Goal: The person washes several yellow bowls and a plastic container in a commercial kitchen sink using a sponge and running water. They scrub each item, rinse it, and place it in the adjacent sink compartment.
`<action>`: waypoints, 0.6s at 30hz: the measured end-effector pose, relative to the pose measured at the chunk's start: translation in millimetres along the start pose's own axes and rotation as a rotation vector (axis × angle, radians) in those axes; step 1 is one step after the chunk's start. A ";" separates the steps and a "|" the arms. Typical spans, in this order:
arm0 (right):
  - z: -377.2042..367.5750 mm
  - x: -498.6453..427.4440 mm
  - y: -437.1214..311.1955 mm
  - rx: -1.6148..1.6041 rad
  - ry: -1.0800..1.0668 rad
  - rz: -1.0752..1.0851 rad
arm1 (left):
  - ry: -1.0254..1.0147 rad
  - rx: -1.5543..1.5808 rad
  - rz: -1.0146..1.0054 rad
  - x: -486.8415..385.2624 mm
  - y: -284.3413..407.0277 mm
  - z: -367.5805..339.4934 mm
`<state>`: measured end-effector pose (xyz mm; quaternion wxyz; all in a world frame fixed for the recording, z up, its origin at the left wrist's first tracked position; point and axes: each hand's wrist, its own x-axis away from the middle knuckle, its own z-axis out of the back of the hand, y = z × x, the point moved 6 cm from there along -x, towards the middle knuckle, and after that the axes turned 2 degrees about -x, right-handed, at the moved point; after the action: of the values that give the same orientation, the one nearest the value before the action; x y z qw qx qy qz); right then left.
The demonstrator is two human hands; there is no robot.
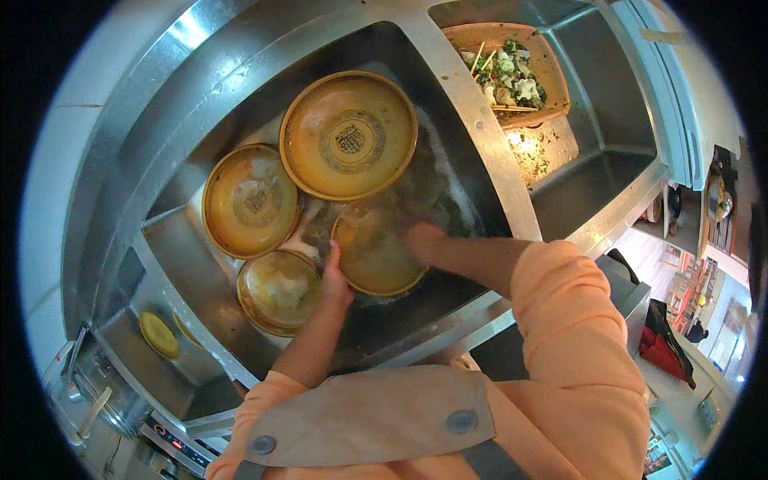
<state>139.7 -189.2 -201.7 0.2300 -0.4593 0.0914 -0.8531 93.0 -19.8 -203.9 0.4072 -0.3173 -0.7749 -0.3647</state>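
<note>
A round yellow-brown plate point(378, 258) lies tilted in the soapy water of a stainless steel sink basin point(198, 288). My left hand point(337, 283) grips its left rim, thumb along the edge. Motion blurs my right hand point(423, 241), which is at the plate's right side, partly in the cloudy water. Whether it holds anything is hidden. Beyond the plate is a larger yellow-brown dish point(351, 141) with a dark printed emblem. To the left are a similar plate point(251, 201) and a smaller one point(279, 291) holding cloudy liquid.
In the right basin point(594, 180), an orange plastic basket point(555, 78) holds food scraps and wooden sticks, with crumbs below it. The left basin point(129, 321) contains a small yellow dish point(159, 336) and part of another. Raised steel dividers point(486, 138) separate the basins.
</note>
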 end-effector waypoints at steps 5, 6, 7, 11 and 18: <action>-18.6 -3.7 -86.0 -0.844 0.197 0.350 | 0.064 -0.054 -0.018 1.1 5.4 1.8; -10.7 -12.6 -88.1 -0.595 0.287 0.350 | 0.074 -0.018 0.014 2.1 2.9 3.8; 0.6 -25.0 -84.3 -0.340 0.353 0.360 | 0.064 0.031 0.032 3.0 0.9 4.9; 29.6 -23.9 -15.4 -0.031 0.411 0.394 | 0.102 -0.004 -0.005 2.1 -2.6 8.8; 1.8 60.7 -52.5 -0.453 0.075 0.136 | 0.051 0.011 -0.081 13.1 20.0 -27.1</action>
<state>96.4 -171.9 -136.4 0.1747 -0.4600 0.3196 -0.8098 113.5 -28.9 -175.5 0.4136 -0.2740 -0.7784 -0.3846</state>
